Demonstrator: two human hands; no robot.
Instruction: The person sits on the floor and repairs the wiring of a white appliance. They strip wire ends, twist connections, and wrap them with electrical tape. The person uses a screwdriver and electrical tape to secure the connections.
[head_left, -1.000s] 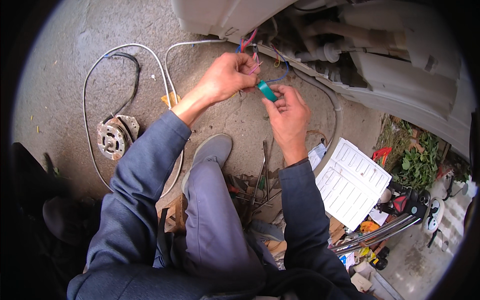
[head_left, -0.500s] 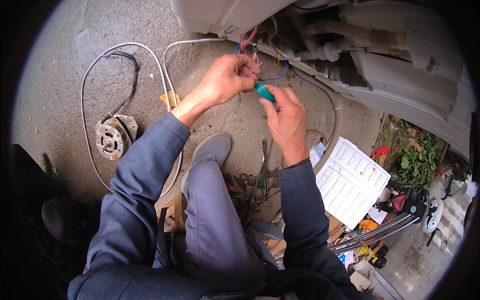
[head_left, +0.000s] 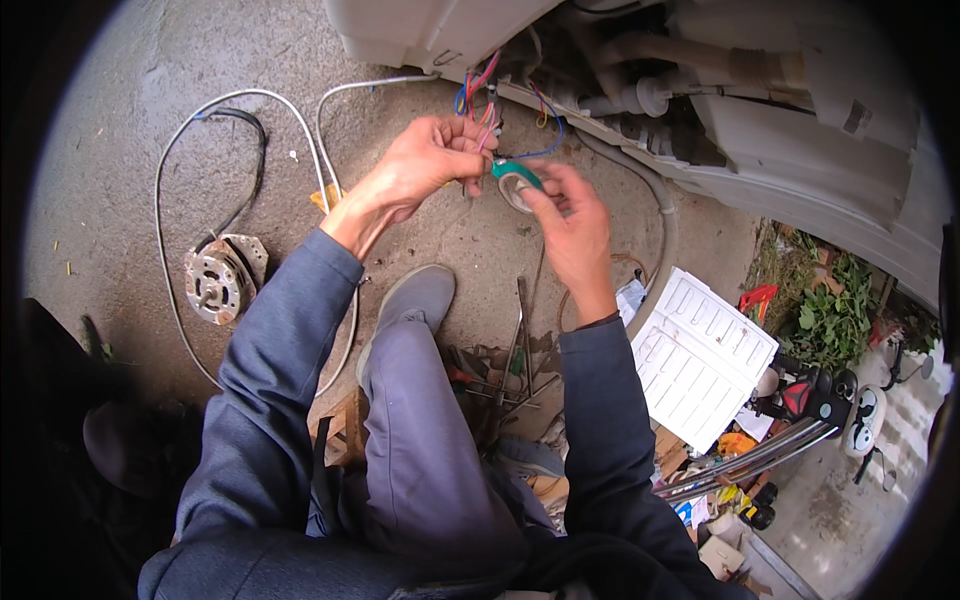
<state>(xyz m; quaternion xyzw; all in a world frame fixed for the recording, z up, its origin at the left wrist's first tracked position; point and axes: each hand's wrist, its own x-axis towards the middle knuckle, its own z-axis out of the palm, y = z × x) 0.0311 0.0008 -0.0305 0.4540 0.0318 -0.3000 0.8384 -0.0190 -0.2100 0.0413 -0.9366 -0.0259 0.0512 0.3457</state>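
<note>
- The ground is rough grey concrete, outdoors, with a big white machine tipped on its side at the top, its underside open.
- A small round roll of green tape sits up in the air, between the two hands, just below the open machine.
- The tape roll stands on edge, so its hole faces us. A short green end runs from its top toward the left.
- The right hand holds the roll. Its thumb and fingers are closed around the lower right side of the roll, a tight pinch.
- The left hand is just to the left of the roll, nearly touching it. Its fingers are curled shut on a thin bunch of coloured wires, red, blue and yellow.
- Those wires run up from the left hand into the machine. So the wires lie up and left of the roll, and the left hand is the nearer one to them.
- Farther out, a long white cable loops over the ground on the left.
- A round metal motor part lies by that cable.
- A white printed paper sheet lies on the right, near green weeds.
- Thin metal tools lie by the person's grey shoe.
</note>
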